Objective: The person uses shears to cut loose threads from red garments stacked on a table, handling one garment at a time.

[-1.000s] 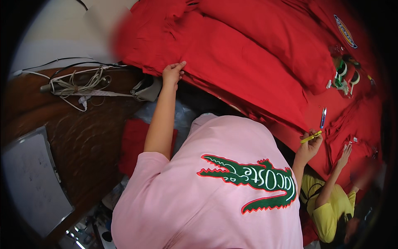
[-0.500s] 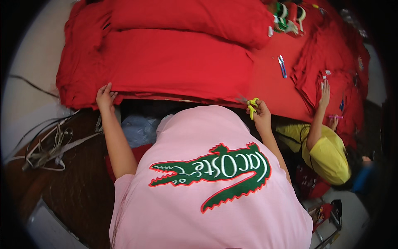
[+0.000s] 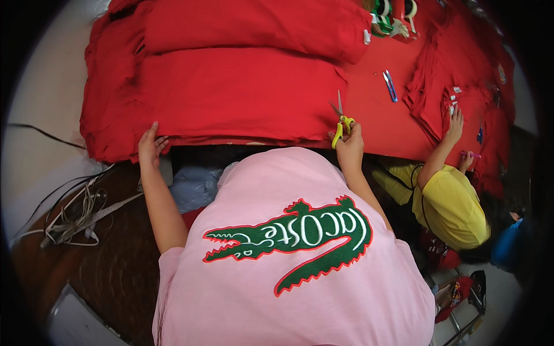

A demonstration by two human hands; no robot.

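Red fabric (image 3: pixel 242 92) lies folded in a thick stack along the near edge of the table. At its lower left corner rests my left hand (image 3: pixel 151 147), fingers apart and lying against the cloth edge without a visible grip. My right hand (image 3: pixel 350 147) is closed round the yellow handles of a pair of scissors (image 3: pixel 341 121). The scissors' blades are spread and point away from me, over the right end of the fabric stack.
A second red fabric pile (image 3: pixel 254 26) lies behind. Blue thread snips (image 3: pixel 390 86) and tape dispensers (image 3: pixel 398 20) are on the red tabletop. At right, a person in a yellow shirt (image 3: pixel 453 205) handles red garments (image 3: pixel 444 75). Tangled cables (image 3: pixel 75 219) lie at left.
My right hand has moved left and slightly away from me, turning the scissors so their blades point away. My left hand has loosened at the cloth edge, its fingers now spread.
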